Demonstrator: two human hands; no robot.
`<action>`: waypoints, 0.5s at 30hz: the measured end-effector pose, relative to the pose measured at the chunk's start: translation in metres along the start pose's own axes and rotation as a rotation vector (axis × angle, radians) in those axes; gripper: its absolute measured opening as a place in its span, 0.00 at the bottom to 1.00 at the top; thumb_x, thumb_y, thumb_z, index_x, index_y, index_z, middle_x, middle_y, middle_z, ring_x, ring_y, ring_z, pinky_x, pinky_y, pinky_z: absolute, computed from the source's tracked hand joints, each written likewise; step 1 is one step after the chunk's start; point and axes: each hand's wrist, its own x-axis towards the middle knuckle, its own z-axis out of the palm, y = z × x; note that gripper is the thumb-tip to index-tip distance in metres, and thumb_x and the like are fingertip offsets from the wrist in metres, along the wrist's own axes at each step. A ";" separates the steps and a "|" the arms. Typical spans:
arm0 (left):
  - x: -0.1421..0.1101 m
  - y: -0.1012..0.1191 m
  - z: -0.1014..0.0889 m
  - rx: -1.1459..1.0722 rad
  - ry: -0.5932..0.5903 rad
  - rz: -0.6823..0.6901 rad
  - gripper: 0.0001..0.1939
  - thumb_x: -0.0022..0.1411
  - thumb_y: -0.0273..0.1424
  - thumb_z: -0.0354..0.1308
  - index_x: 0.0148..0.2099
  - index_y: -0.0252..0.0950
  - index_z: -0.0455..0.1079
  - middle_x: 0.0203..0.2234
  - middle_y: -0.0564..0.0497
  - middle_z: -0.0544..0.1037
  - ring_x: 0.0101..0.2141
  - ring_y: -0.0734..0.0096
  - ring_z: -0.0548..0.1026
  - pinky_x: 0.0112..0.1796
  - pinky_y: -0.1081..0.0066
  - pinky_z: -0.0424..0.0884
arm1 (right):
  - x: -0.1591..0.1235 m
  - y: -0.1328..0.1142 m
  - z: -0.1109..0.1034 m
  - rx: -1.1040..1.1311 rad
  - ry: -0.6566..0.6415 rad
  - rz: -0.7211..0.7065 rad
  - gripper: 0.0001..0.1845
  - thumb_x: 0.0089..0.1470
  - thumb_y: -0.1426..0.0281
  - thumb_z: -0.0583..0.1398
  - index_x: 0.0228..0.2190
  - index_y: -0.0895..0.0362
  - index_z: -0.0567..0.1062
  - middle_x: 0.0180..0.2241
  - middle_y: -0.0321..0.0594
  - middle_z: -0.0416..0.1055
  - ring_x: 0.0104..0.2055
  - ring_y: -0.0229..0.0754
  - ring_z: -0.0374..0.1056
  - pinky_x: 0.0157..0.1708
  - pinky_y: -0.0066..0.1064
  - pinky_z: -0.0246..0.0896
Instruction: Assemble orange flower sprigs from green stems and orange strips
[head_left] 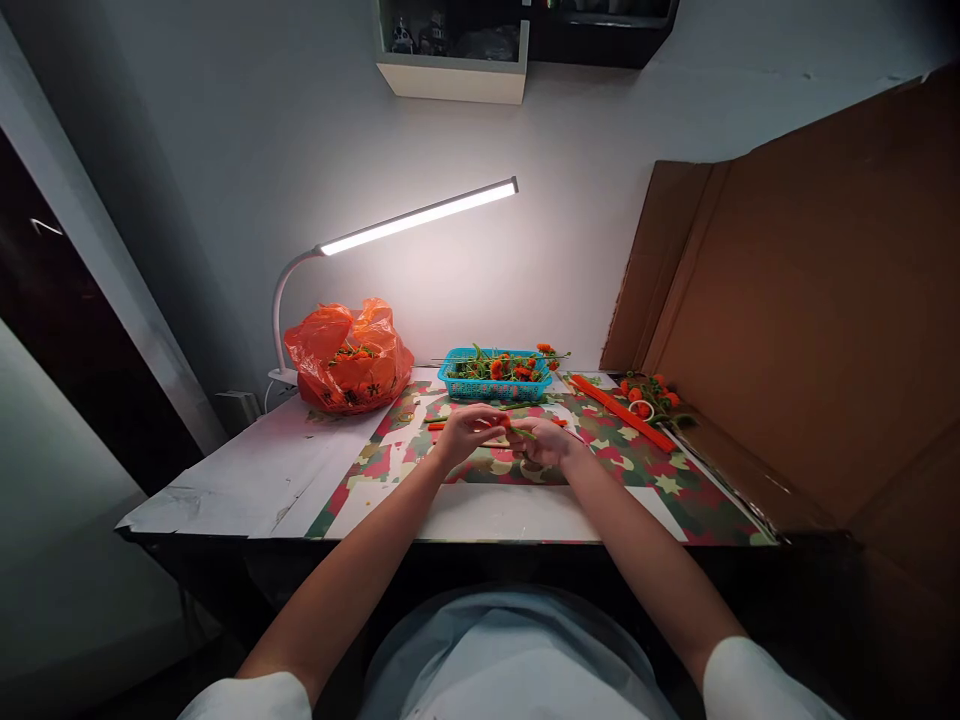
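Note:
My left hand point(472, 432) is closed, its fingertips pinching a small orange flower point(505, 423) over the middle of the table. From the flower a green stem point(523, 433) runs to my right hand point(546, 445), whose fingers are curled around it. Some of the flower is hidden by the fingers. Just behind both hands sits a blue basket point(495, 390) full of orange flowers and green stems. Thin orange and green strips point(436, 425) lie on the table beside my left hand.
A red plastic bag point(349, 365) of orange flowers stands at the left, near a lit lamp point(420, 217). On the right lie a bundle of long orange strips point(622, 412) and more orange flowers point(651, 395). A tall cardboard sheet point(810, 300) borders that side.

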 end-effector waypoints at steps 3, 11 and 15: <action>0.003 -0.004 -0.002 -0.138 0.095 -0.171 0.25 0.50 0.46 0.65 0.44 0.34 0.75 0.34 0.46 0.78 0.33 0.68 0.76 0.36 0.68 0.74 | 0.007 0.005 0.003 -0.063 0.072 -0.186 0.16 0.54 0.56 0.55 0.26 0.56 0.68 0.21 0.32 0.59 0.23 0.35 0.54 0.25 0.27 0.53; 0.003 -0.009 -0.010 -0.397 -0.039 -0.403 0.23 0.43 0.43 0.70 0.37 0.32 0.75 0.29 0.50 0.78 0.29 0.74 0.75 0.37 0.69 0.73 | 0.004 0.006 0.007 -0.705 0.371 -0.569 0.10 0.57 0.66 0.55 0.28 0.55 0.72 0.34 0.38 0.70 0.42 0.42 0.61 0.46 0.34 0.54; 0.002 -0.005 -0.008 -0.336 0.029 -0.386 0.23 0.42 0.42 0.71 0.38 0.32 0.75 0.32 0.47 0.80 0.35 0.67 0.77 0.40 0.66 0.73 | 0.002 0.006 0.013 -0.747 0.637 -0.617 0.08 0.56 0.67 0.56 0.31 0.56 0.75 0.37 0.42 0.71 0.45 0.44 0.62 0.47 0.35 0.55</action>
